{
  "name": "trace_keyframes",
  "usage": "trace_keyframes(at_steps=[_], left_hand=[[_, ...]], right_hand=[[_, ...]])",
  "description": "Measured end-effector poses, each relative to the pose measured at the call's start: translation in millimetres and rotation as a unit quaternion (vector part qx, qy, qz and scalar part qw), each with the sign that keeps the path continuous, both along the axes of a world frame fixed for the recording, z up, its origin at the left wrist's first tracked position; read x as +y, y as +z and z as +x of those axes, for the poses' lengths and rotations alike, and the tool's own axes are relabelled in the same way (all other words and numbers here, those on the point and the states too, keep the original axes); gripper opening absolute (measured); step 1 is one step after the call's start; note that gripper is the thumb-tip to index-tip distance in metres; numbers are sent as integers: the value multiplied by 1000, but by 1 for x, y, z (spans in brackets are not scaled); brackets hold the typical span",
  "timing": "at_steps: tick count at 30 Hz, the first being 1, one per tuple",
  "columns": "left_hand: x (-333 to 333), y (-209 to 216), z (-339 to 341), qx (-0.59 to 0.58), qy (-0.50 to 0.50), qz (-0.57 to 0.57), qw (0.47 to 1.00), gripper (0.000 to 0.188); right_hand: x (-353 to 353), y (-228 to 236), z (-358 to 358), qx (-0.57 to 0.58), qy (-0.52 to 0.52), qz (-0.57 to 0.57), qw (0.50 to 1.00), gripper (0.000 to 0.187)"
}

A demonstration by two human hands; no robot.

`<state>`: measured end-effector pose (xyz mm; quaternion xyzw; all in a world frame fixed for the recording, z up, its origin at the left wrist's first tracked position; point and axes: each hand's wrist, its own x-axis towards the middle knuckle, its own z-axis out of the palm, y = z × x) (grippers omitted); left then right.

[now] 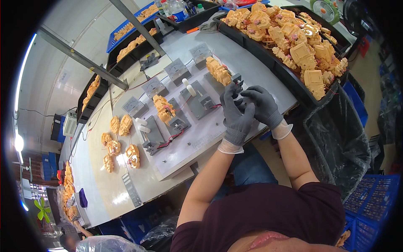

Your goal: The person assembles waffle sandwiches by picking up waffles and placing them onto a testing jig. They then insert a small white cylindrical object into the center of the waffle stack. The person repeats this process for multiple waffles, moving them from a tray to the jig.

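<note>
My grey-gloved left hand (239, 115) and right hand (265, 104) meet beside the near end of the rightmost test fixture (213, 82) on the worktop (258, 59). Up there sits a peach plastic housing (217, 71), ahead and left of my fingers (229, 96), its long axis slanting down rightward toward them; my left hand is nearer. My fingers bend close together; whether they pinch anything small, I cannot tell.
</note>
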<state>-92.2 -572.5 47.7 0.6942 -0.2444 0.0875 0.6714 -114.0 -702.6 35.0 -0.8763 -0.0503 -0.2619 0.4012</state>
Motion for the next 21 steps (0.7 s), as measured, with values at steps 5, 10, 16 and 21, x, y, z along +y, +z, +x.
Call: trace_keyframes(at_steps=[5, 10, 16, 21], left_hand=[[4, 5, 0, 3, -42, 29, 999, 80], [5, 6, 2, 47, -74, 12, 996, 85], [8, 10, 0, 68, -82, 25, 994, 88], [8, 15, -1, 66, -83, 31, 994, 89]], right_hand=[[0, -2, 0, -4, -6, -4, 1000, 41], [0, 1, 0, 2, 1, -4, 1000, 40], [0, 3, -1, 34, 14, 45, 998, 37], [0, 5, -2, 27, 10, 30, 999, 38]])
